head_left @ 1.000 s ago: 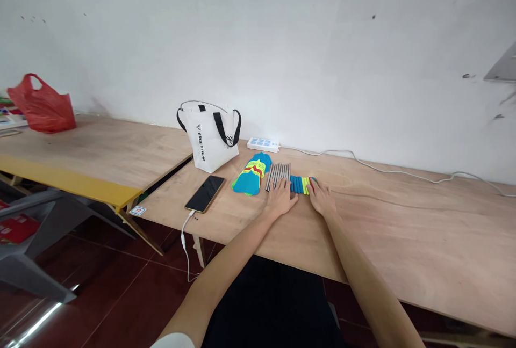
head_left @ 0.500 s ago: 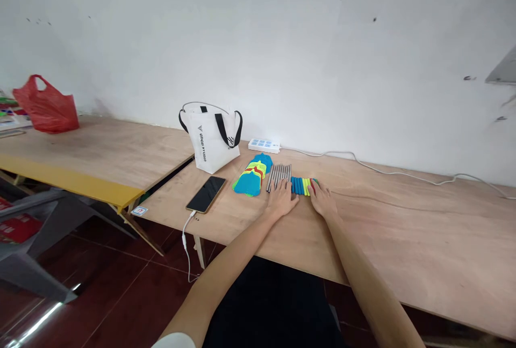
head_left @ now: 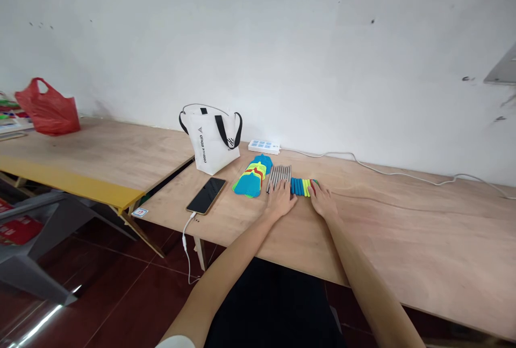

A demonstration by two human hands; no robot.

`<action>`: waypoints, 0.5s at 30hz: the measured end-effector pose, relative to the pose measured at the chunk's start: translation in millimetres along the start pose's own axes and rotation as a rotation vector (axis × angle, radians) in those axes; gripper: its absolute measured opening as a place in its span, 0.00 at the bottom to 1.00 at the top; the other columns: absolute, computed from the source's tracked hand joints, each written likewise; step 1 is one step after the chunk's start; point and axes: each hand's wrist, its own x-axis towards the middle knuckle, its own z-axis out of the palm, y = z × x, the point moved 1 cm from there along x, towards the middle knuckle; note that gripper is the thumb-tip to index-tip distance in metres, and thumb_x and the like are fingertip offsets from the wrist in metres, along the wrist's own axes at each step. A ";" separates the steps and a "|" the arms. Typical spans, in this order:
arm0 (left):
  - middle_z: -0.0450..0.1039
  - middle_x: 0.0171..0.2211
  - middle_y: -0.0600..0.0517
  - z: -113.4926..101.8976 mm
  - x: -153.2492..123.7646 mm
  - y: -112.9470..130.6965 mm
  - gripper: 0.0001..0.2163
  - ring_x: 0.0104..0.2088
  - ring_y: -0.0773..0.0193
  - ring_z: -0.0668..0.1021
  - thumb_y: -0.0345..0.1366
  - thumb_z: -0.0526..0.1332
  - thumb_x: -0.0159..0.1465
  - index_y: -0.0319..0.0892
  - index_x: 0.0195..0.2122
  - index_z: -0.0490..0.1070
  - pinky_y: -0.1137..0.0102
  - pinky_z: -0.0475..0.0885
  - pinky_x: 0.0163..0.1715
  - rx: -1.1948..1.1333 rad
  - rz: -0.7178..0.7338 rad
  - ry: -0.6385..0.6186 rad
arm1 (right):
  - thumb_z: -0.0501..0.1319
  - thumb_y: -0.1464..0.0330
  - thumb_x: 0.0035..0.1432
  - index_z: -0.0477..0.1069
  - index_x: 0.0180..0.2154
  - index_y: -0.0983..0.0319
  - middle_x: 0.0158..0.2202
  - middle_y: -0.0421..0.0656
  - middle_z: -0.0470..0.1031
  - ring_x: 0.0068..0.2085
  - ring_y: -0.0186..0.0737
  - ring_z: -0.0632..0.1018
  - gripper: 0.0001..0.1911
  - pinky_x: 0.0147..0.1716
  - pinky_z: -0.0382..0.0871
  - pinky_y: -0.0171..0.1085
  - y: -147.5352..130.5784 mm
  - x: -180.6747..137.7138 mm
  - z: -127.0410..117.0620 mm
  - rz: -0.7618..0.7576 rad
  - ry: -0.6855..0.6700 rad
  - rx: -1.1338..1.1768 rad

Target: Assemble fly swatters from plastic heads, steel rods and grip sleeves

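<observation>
My left hand lies with its fingers stretched over the near ends of a row of thin silver metal rods. Its thumb reaches toward the row of short coloured handles, which are blue, yellow and red, with a bit of green at the right end. My right hand rests with extended fingers on the right end of that row, partly covering it. Left of the rods, flat plastic fly swatter heads in blue, yellow and red lie overlapped in a column. Neither hand lifts anything.
A black-screened phone on a white cable lies near the front edge at left. Behind it stands a white bag with black handles. A power strip sits by the wall, its cord running right. A red plastic bag is on the other table.
My left hand has shifted very slightly, its thumb drawn a little closer to the handles. My right hand and the laid-out parts stay in place.
</observation>
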 end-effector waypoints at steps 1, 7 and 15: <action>0.67 0.62 0.41 -0.7 0.0 -0.4 0.13 0.64 0.49 0.67 0.39 0.57 0.69 0.42 0.53 0.66 0.46 0.52 0.69 -0.006 -0.008 0.000 | 0.35 0.56 0.74 0.55 0.70 0.60 0.72 0.50 0.57 0.68 0.50 0.64 0.32 0.66 0.54 0.50 0.0 -0.1 0.0 -0.001 0.001 0.000; 0.69 0.59 0.42 -6.0 -0.8 -0.5 0.11 0.62 0.50 0.69 0.37 0.58 0.68 0.42 0.50 0.67 0.47 0.53 0.68 -0.016 -0.021 -0.031 | 0.36 0.56 0.74 0.56 0.70 0.60 0.71 0.50 0.58 0.68 0.49 0.65 0.31 0.66 0.54 0.49 0.2 0.1 -0.1 -0.008 0.008 0.005; 0.72 0.55 0.45 -10.5 -0.3 -6.7 0.11 0.60 0.51 0.71 0.39 0.60 0.66 0.44 0.48 0.67 0.48 0.50 0.69 -0.055 -0.012 -0.027 | 0.35 0.56 0.73 0.56 0.69 0.60 0.70 0.50 0.60 0.67 0.50 0.66 0.32 0.65 0.56 0.50 0.4 0.0 0.1 -0.019 0.021 0.026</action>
